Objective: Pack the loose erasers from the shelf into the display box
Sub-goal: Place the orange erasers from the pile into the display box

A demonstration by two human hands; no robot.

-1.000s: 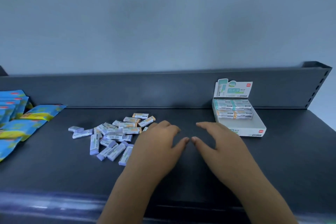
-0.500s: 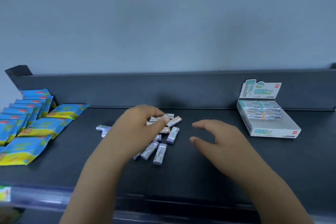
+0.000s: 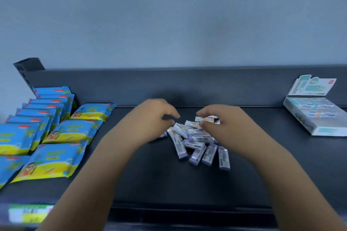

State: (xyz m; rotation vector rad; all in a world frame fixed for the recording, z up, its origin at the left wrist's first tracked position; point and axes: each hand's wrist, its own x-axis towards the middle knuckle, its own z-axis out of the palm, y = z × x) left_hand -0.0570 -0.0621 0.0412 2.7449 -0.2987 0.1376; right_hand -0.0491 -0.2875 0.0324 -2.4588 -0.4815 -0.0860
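Note:
A heap of loose erasers [image 3: 195, 143] in white, purple and orange wrappers lies mid-shelf. My left hand [image 3: 150, 118] curls over the heap's left edge with its fingers apart, touching the outermost erasers. My right hand [image 3: 225, 125] sits on the heap's far right side, thumb and forefinger pinched around a white eraser [image 3: 206, 118] at the top. The white display box [image 3: 317, 129] stands at the far right of the shelf, lid flap up, with rows of erasers in its back part.
Blue and yellow snack packets [image 3: 50, 137] fill the shelf's left side in overlapping rows. The dark shelf [image 3: 150, 178] has a raised back wall and a front lip with a price label [image 3: 28, 213] at lower left.
The view has swung left, so the box now sits at the right edge. Both hands moved from the bare shelf onto the erasers, and the spread pieces are now bunched into a tighter heap.

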